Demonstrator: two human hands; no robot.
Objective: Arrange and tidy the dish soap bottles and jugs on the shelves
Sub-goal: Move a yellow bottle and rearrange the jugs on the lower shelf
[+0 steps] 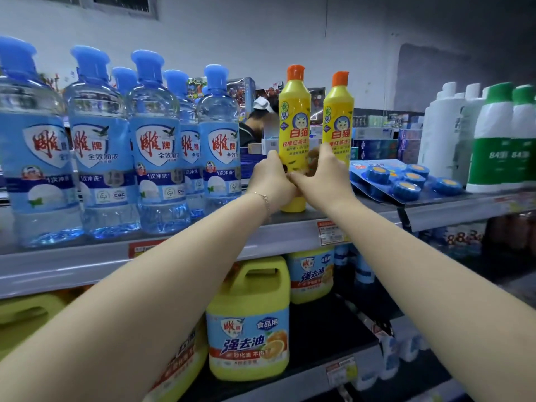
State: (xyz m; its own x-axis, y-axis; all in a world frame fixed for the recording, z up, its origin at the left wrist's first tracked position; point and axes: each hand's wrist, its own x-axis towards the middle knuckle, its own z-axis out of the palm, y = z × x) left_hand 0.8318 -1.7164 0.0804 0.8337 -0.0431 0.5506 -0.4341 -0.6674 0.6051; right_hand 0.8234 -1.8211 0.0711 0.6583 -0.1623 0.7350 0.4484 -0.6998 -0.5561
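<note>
While upright, yellow bottle (294, 117) between left hand (268, 181) and right hand (322, 181)

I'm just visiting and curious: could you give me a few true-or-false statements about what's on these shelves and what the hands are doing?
1. The left yellow bottle and the right yellow bottle both have orange caps. True.
2. The left hand grips a blue-capped bottle. False: the left hand grips the left yellow bottle.
3. A yellow jug stands on the shelf below the hands. True.
4. The green-capped bottles stand at the far left. False: the green-capped bottles stand at the far right; the blue-capped bottles fill the left.
5. The left wrist wears a thin bracelet. True.
</note>
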